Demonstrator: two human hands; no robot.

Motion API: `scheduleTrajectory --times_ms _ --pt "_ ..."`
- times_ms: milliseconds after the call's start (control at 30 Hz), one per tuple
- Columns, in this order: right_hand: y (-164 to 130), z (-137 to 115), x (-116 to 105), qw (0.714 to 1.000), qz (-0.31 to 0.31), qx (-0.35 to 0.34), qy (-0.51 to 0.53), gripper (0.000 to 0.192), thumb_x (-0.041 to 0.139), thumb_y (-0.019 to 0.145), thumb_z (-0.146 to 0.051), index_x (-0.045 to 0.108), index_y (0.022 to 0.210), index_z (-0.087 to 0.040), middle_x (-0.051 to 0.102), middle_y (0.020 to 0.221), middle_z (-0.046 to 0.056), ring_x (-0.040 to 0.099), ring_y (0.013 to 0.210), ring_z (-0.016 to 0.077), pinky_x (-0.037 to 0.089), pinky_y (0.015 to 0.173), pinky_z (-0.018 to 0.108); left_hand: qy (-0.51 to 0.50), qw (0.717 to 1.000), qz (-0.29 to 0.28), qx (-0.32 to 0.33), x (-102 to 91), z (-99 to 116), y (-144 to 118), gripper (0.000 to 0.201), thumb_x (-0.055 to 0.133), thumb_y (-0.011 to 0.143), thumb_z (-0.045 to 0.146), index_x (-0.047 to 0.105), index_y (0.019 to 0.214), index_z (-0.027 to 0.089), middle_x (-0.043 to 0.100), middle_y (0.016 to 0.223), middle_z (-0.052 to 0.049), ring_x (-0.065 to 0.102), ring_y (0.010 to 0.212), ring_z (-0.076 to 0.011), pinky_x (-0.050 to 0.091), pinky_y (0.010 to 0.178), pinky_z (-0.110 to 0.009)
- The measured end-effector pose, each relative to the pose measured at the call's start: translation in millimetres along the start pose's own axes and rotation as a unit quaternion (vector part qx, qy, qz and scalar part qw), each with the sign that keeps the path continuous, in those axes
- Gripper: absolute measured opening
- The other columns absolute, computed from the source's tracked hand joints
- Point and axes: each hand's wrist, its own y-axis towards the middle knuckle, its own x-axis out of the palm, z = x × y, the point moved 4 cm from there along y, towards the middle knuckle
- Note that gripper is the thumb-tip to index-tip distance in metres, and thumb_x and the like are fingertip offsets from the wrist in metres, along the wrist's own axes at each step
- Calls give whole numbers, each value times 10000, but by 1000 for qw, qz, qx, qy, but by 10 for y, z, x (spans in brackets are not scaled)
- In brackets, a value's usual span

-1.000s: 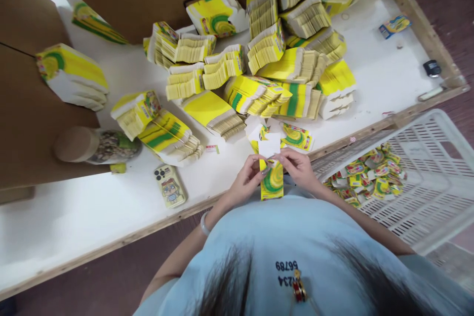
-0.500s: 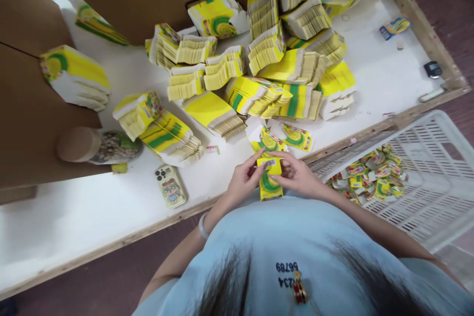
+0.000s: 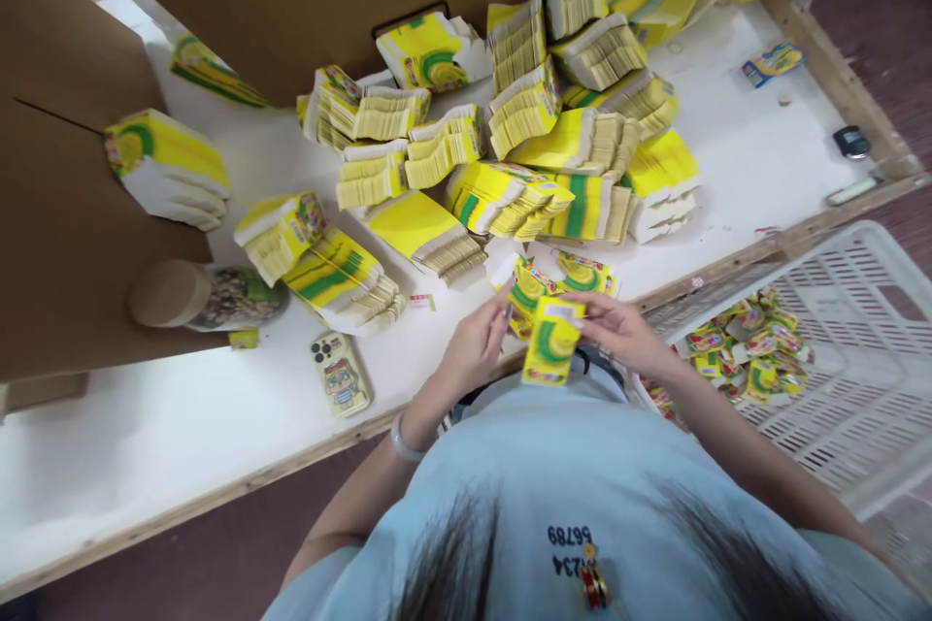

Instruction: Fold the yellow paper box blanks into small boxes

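Since the moment before, the small yellow-and-green printed carton [image 3: 551, 349] had shifted toward the right hand [image 3: 624, 335], its top flap now folded shut, at the worktop's [image 3: 182, 427] near edge. The right hand's grip pinched the carton's upper end; the left hand [image 3: 473, 349] touched its left side, fingers loosely curled beside flat printed blanks [image 3: 575, 272] lying just behind. Bundled stacks of yellow flat cartons [image 3: 510, 146] crowded the worktop's middle and far edge. A phone in a cartoon case [image 3: 339, 375] lay near the front edge. A white slatted plastic crate [image 3: 859, 388] beside the right edge held finished cartons [image 3: 743, 349].
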Motion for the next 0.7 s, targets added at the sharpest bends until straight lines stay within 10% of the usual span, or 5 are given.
scheduleTrajectory --times_ms 100,233,300,700 --pt "-407 34 -727 967 136 41 -210 483 569 943 -455 635 1356 -214 753 1196 144 762 988 276 627 846 420 177 973 142 -46 -205 -141 317 449 534 1003 476 566 1319 158 697 1163 -138 684 887 -213 532 802 -328" --pt "-1000 48 -1432 740 248 205 -591 535 491 964 -311 571 1436 -72 721 1150 319 722 1061 427 543 917 575 327 929 139 -102 -257 -273 680 360 615 962 496 634 1106 166 719 1070 -119 699 895 -256 483 742 -322" --pt "-1028 11 -1410 687 256 181 -655 597 498 976 -343 497 1489 -37 694 1211 339 690 1133 449 536 933 574 354 925 109 -81 -250 -291 749 279 549 1009 439 665 984 186 732 969 -87 699 856 -245 449 702 -305" --pt "715 -481 377 843 136 -282 -437 505 572 971 -529 615 1299 -148 735 1175 162 673 1107 309 540 978 451 174 956 225 71 -509 -107 214 331 441 1050 429 600 873 199 645 689 7 608 597 -130 450 601 -235"
